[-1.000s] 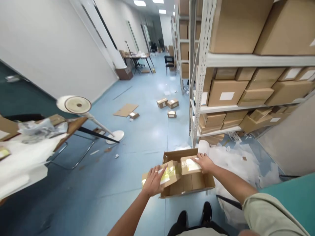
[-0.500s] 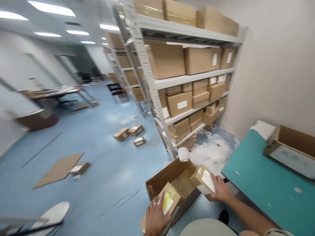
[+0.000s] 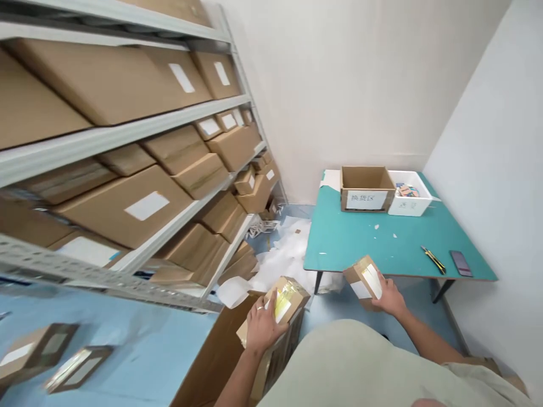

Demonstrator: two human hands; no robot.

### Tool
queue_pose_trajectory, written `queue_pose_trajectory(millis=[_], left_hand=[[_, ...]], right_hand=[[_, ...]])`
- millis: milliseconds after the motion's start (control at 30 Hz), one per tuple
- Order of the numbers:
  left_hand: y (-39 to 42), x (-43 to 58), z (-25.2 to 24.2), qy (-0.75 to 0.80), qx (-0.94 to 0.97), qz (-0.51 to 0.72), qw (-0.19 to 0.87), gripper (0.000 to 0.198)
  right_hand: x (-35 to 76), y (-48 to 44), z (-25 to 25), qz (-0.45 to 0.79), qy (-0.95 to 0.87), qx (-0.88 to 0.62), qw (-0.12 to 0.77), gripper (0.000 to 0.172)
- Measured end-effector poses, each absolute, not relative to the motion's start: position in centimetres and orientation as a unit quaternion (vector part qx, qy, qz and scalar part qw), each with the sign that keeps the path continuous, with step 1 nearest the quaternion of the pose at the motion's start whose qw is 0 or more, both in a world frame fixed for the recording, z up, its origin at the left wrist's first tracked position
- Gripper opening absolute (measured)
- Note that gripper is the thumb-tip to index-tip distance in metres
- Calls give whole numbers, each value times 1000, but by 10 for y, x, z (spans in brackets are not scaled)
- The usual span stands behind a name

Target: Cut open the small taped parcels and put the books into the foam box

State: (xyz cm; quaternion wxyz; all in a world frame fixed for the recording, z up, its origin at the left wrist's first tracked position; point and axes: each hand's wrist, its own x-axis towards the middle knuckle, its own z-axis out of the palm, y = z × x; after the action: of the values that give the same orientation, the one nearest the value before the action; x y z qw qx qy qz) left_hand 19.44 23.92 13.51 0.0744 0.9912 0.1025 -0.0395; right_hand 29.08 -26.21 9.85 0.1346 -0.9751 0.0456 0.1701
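Left hand (image 3: pixel 263 327), right hand (image 3: pixel 391 299) grip parcels (image 3: pixel 288 299); teal table (image 3: pixel 382 243) now ahead.

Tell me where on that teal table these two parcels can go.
The teal table has open surface in front of the cardboard box and white foam box, left of the utility knife, bar small scraps. It is crowded at the far end and by the phone.
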Motion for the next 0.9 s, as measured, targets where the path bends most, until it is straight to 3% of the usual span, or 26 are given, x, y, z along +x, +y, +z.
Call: queue_pose_trajectory(millis=[200, 433, 900], left_hand=[[136, 258, 147, 37, 995, -16, 91, 116], [25, 300, 142, -3, 993, -22, 113, 125], [-89, 399, 132, -159, 978, -113, 79, 127]], right_hand=[[282, -359, 111, 164, 107, -972, 131, 128], [296, -444, 114, 167, 94, -975, 113, 126], [397, -484, 120, 165, 120, -977, 56, 128]])
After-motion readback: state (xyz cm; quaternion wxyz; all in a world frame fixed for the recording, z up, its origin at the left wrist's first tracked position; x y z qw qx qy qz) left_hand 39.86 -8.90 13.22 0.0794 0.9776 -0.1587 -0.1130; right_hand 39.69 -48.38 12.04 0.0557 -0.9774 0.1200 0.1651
